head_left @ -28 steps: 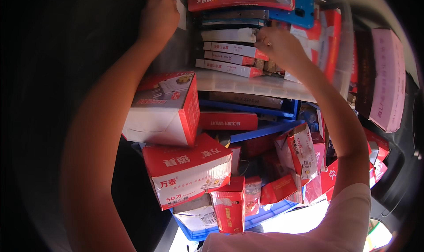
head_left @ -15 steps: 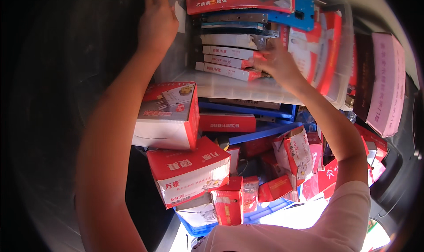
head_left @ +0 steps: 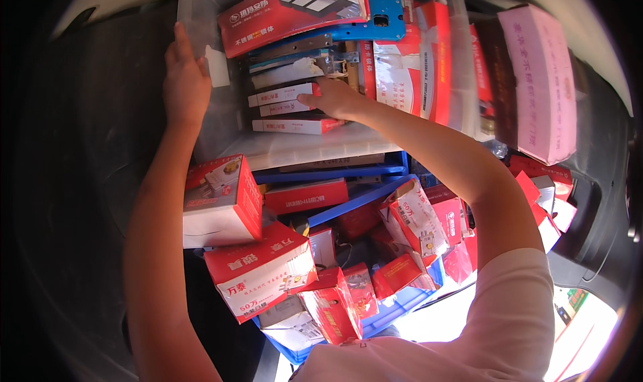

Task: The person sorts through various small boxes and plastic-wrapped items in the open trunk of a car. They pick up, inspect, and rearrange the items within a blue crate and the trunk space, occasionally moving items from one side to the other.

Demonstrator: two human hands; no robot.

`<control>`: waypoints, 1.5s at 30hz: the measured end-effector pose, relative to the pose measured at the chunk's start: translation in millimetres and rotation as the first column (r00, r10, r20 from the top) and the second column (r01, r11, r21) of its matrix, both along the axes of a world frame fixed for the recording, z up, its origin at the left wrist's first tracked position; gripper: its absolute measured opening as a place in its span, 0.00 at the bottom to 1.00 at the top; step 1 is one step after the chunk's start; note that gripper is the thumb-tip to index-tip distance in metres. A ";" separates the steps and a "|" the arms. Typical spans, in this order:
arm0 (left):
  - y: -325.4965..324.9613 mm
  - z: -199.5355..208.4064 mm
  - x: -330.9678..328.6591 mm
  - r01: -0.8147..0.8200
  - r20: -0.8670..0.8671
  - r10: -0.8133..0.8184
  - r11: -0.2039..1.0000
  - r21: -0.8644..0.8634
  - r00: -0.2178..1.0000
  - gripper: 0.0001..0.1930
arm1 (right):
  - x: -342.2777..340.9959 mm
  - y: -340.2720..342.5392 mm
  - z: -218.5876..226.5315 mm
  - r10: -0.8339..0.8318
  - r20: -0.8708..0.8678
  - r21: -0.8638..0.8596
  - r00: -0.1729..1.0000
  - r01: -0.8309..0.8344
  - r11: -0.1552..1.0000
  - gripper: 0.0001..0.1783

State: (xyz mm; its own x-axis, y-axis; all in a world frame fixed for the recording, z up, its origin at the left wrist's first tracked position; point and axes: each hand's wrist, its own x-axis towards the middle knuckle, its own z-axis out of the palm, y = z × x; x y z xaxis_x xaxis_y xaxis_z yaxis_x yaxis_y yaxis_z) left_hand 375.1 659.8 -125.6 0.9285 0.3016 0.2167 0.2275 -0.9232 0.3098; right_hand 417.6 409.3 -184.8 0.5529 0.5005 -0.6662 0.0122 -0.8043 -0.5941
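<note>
My left hand grips the left wall of a clear plastic bin, next to a white label. Inside the bin, my right hand is closed at the right ends of two narrow white-and-red boxes; its thumb lies along the lower one and the other fingers are mostly hidden. Just below, a similar narrow box lies apart from that pair. Torn white packaging and flat metal lock parts are stacked above. A large red flat box rests across the top, over a blue plate.
Red boxes stand upright in the bin's right side. A long pink box is to its right. Nearer, red-and-white cartons pile up in and around a blue crate. Another carton sits by my left forearm.
The view has shifted, so the bin appears further left. The lowest narrow box now lies separated from the two above it. My right hand has moved onto those two; my left stays at the bin's wall.
</note>
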 end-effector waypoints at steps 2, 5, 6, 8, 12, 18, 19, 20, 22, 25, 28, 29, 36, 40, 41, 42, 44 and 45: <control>-4.4 2.3 2.2 0.011 -0.003 -0.011 1.000 0.020 1.000 0.34 | 1.8 -20.7 -4.7 -0.081 -0.035 0.051 0.996 0.083 0.995 0.39; 2.1 4.9 -3.4 -0.018 -0.049 0.020 0.999 0.040 0.999 0.34 | 0.3 -43.8 24.1 -0.107 -0.113 0.162 0.988 0.125 0.979 0.41; -1.5 6.0 -0.3 -0.021 -0.057 0.022 0.999 0.028 0.998 0.34 | -2.4 -49.1 25.2 -0.031 -0.066 0.123 0.997 0.039 0.992 0.41; 5.6 0.1 -3.0 0.003 -0.029 -0.002 1.000 0.023 1.000 0.34 | -9.6 -57.6 24.8 0.129 0.018 0.033 0.991 -0.129 0.991 0.41; -5.8 8.3 1.9 -0.054 -0.069 0.050 0.997 -0.052 0.996 0.33 | 10.4 -42.0 9.8 -0.242 0.099 0.273 0.965 0.207 0.939 0.53; -5.4 7.0 1.1 0.002 -0.031 -0.002 1.000 -0.011 1.000 0.34 | -9.3 -4.5 31.2 -0.379 0.008 0.125 0.926 0.375 0.919 0.57; -4.8 6.2 0.0 0.003 -0.024 -0.003 1.000 -0.002 1.000 0.34 | -12.6 -2.0 32.1 -0.340 0.020 0.113 0.940 0.336 0.935 0.57; -3.2 5.2 -1.1 0.005 -0.016 -0.005 1.000 0.006 1.000 0.34 | -19.1 3.0 33.4 -0.301 0.032 0.100 0.953 0.296 0.950 0.57; -3.1 4.2 1.2 0.001 -0.016 -0.001 1.000 0.004 1.000 0.34 | -28.1 14.6 35.2 -0.227 0.059 0.068 0.972 0.223 0.972 0.57; -4.5 7.5 0.6 -0.003 -0.032 0.003 1.000 -0.003 0.999 0.33 | -28.7 13.3 34.1 -0.194 0.075 0.104 0.978 0.186 0.977 0.57; -3.9 3.2 3.7 0.034 -0.019 -0.034 0.999 0.016 0.999 0.33 | -11.9 -22.7 23.7 -0.093 0.018 0.119 0.996 0.090 0.989 0.49; -1.9 3.5 4.8 0.040 -0.020 -0.039 0.999 0.025 0.999 0.32 | -8.2 -43.4 30.6 -0.082 -0.002 0.160 0.997 0.082 0.984 0.47; 17.5 -7.4 1.9 0.080 -0.061 -0.075 0.994 0.079 0.995 0.30 | -59.5 -173.0 127.2 -0.456 0.292 0.383 0.841 0.334 0.861 0.20; 14.9 -11.9 12.5 0.104 -0.077 -0.095 0.987 0.119 0.993 0.30 | -170.5 -189.0 167.0 -0.370 0.381 0.130 0.847 0.347 0.929 0.37; 28.7 -11.9 14.9 0.098 -0.105 -0.084 0.985 0.143 0.991 0.30 | -190.7 -180.9 169.5 -0.326 0.399 0.035 0.857 0.341 0.940 0.41; 34.1 -17.8 17.1 0.099 -0.131 -0.080 0.984 0.150 0.988 0.30 | -207.3 -170.7 168.7 -0.278 0.417 -0.077 0.866 0.338 0.938 0.46; 37.5 -25.3 16.9 0.120 -0.083 -0.108 0.982 0.147 0.991 0.30 | -219.7 -155.8 163.6 -0.265 0.562 -0.111 0.784 0.389 0.915 0.46; 39.5 -23.8 19.0 0.141 -0.057 -0.133 0.978 0.156 0.989 0.30 | -223.3 -149.1 162.1 -0.244 0.601 -0.097 0.761 0.372 0.923 0.44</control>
State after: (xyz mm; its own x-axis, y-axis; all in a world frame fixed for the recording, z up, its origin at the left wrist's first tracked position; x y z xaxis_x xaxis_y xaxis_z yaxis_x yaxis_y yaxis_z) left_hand 394.1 699.3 -149.4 0.9687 0.1358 0.2076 0.1061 -0.9833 0.1482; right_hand 194.2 260.2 -22.7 0.9611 0.1292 -0.2443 0.0258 -0.9220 -0.3862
